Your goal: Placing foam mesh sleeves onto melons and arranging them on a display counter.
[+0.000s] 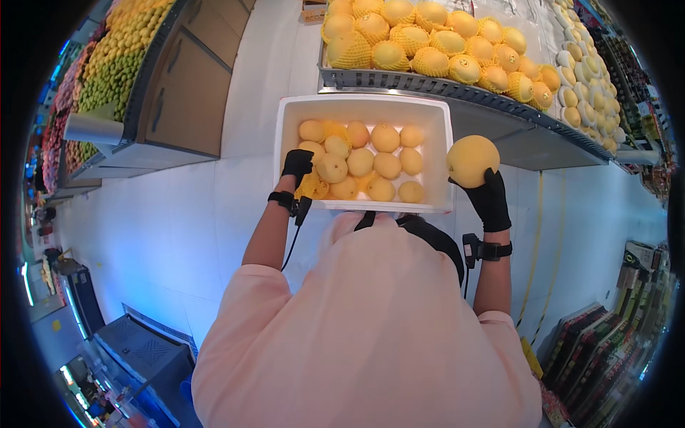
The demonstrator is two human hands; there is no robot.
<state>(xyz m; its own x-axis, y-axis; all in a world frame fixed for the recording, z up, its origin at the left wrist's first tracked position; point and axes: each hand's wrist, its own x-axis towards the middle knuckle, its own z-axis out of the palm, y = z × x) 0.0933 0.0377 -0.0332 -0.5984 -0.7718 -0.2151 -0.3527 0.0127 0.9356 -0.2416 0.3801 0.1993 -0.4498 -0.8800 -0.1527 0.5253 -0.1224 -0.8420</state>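
A large round yellow fruit (473,160), similar to a grapefruit, rests in my gloved right hand (487,200), to the right of a white foam box (364,101) and above its rim level as seen from here. My left hand (298,163), in a black glove, is over the box's left side with its fingers curled. Whether it grips anything is hidden from this angle. Inside the box lie several loose yellow fruits (360,161). A yellow foam net (310,186) is at the near left corner, just below my left hand.
Beyond the box, a display stand with a grey slatted edge (385,80) bears net-wrapped yellow fruits (429,61). White-sleeved fruits (583,75) sit farther right. At left is a fruit-laden counter with brown cabinet doors (184,91). A dark bin-like unit (142,348) stands behind me at left.
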